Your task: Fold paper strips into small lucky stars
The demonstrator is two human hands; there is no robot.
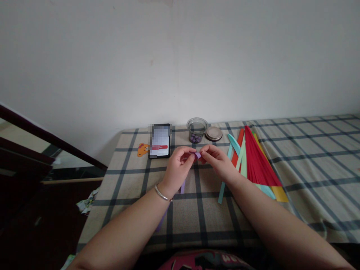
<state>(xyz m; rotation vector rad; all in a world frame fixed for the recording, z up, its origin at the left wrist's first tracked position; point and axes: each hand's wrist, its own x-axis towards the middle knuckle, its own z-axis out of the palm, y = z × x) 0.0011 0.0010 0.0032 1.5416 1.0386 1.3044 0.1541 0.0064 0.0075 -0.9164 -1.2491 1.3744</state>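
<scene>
Left hand point(177, 167) and right hand point(218, 160) both pinch strip point(197, 155), likely light, floppy, easily creased; best held near fold.

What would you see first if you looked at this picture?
First, in the middle, the left hand and the right hand pinch a purple paper strip between them above the checked cloth. Next comes the bright fan of paper strips, mostly red, lying just right of the hands. Behind, by the wall, are a small jar with purple bits inside, its lid and a phone.
</scene>
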